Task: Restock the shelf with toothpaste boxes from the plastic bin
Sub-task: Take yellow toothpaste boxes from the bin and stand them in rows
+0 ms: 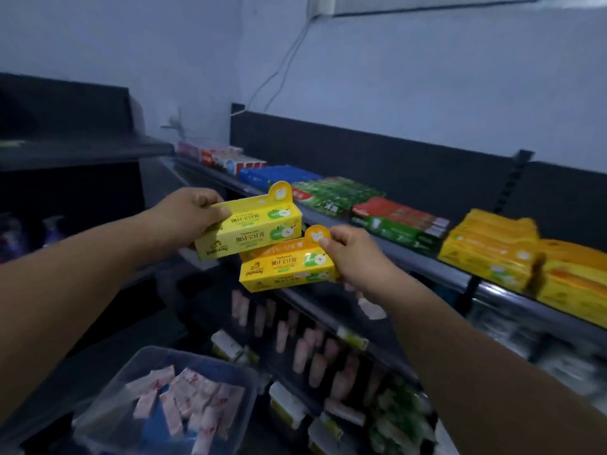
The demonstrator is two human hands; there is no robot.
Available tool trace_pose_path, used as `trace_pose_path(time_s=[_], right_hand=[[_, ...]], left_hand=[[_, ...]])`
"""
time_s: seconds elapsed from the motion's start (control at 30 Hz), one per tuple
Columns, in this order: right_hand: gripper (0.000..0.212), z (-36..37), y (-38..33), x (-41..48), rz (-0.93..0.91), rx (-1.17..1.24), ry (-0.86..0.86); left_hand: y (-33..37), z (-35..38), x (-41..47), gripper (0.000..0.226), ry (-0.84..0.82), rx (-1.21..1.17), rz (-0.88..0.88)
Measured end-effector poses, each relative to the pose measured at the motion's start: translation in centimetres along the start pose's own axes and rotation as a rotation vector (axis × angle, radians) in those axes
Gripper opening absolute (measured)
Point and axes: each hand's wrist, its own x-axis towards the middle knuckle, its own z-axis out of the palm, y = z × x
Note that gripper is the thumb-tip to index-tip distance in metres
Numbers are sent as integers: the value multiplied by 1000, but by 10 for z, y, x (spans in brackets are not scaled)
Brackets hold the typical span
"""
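A yellow toothpaste box (249, 231) is being gripped at its left end by the left hand (190, 215), the fingers being curled over the top and the thumb being pressed against the near face. Whether one box or two stacked boxes are being held there cannot be told. Just below and to the right of it, an orange toothpaste box (285, 267) is being held at its right end by the right hand (351, 254), whose fingers are being wrapped round that end beside the round hanging tab. The two boxes are being kept in the air in front of the top shelf (423, 262), touching or nearly touching each other, well above the plastic bin (197, 357).

White and red packets (184, 399) are being carried in the bin at lower left. On the shelf, rows of boxes are being displayed side by side: red and white boxes (230, 162) at the far end, then blue boxes (279, 175), green boxes (338, 195), red and green boxes (400, 221), and a stack of yellow and orange boxes (492, 247) nearest on the right. The lower shelves are being blurred too heavily to read.
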Motion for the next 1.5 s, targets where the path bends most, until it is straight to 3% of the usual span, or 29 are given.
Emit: trace_pose_path(time_s=[0.17, 0.3, 0.77, 1.2, 1.5], right_hand=[[25, -81, 6, -45, -45, -41, 176], [27, -148, 24, -79, -47, -66, 280], [32, -360, 144, -136, 103, -31, 477], [19, -441, 208, -123, 219, 98, 597], [18, -455, 242, -86, 356, 158, 718]], left_hand=[[84, 36, -11, 17, -9, 128, 200], [144, 83, -21, 13, -30, 78, 319], [303, 287, -19, 18, -150, -78, 441], [357, 390, 34, 20, -132, -60, 432], [362, 437, 116, 19, -244, -106, 472]])
